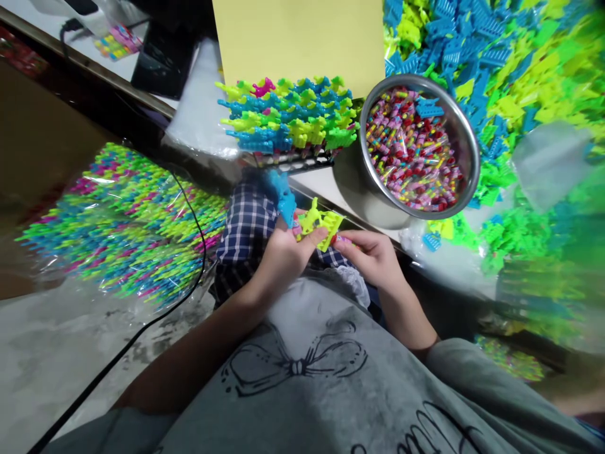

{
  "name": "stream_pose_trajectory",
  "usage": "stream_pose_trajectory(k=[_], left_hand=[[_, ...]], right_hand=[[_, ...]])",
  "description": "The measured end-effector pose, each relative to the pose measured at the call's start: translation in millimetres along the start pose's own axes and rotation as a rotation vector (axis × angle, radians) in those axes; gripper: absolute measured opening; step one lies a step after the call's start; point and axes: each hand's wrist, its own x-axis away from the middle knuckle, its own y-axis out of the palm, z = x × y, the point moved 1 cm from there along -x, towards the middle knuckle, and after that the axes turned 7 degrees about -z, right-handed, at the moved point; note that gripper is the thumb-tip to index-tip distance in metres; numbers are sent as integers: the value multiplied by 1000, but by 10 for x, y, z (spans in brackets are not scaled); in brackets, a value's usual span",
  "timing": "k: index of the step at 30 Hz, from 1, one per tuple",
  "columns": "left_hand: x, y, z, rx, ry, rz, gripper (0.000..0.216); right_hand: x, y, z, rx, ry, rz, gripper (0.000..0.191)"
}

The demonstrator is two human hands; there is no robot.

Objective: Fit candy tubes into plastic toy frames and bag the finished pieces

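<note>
Above my lap, my left hand (290, 252) grips a yellow plastic toy piece (326, 228) with a small animal-like figure on top. A blue plastic toy piece (285, 203) sticks up from the same hand, its lower end hidden by the fingers. My right hand (375, 255) pinches a small pink candy tube (346, 239) against the right end of the yellow piece. Whether the tube sits inside that piece I cannot tell. Just beyond my hands, several rows of blue, yellow and green toy pieces (297, 129) stand upright in a dark rack (307, 162).
A steel bowl (474, 170) full of wrapped candy tubes stands right of the rack. Loose blue and yellow-green pieces (491, 44) heap at far right. Bagged finished-looking toys (137, 221) lie at left, crossed by a black cable (155, 318). Yellow board (297, 38) lies behind.
</note>
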Motion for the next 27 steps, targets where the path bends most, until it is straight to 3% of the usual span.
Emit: stream_pose_trajectory(k=[3,8,11,18,27], left_hand=[[28,-2,7,-17,32,36,35],[-33,-36,-102,68,-58,-104,27],[-60,-54,-131,59,-68,-90,28],[5,-22,-34,-66,110,49,32],[-4,-83,-19,-131,99,11,33]], right_hand=[[-8,19,31,-148,59,-20,19],[-40,46,110,-453,157,-134,23],[-47,68,138,-509,178,-130,23],[-3,107,103,-208,150,18,26],[-20,132,93,114,47,16,27]])
